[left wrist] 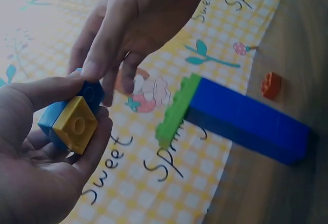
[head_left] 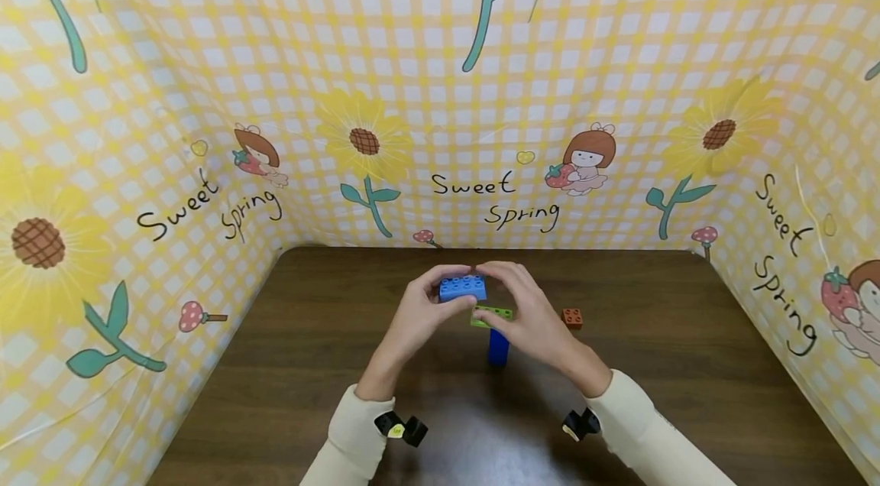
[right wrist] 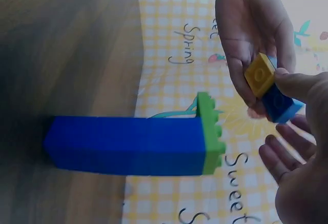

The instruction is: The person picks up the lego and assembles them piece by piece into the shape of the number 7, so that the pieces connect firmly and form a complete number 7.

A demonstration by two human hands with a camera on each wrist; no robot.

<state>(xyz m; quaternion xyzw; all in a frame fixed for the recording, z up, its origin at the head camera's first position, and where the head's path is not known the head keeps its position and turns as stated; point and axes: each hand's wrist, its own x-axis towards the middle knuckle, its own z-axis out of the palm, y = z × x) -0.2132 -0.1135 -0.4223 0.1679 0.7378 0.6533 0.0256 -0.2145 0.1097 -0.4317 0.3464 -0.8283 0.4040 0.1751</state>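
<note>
My left hand (head_left: 421,310) grips a blue brick (head_left: 462,287) between thumb and fingers. A yellow brick (left wrist: 78,125) is joined to the blue one's underside, toward the left hand's side. Around the other end comes my right hand (head_left: 532,318), its thumb at the blue brick and its other fingers spread apart; whether the thumb touches is hard to tell. Below and in front of both hands stands an upright blue tower (right wrist: 125,144), topped by a light green brick (right wrist: 209,134) that juts out past one side.
An orange brick (head_left: 572,319) lies on the dark wooden table (head_left: 289,364), to the right of the tower. Yellow checked cloth (head_left: 467,111) with printed flowers and lettering hangs around the back and sides of the table.
</note>
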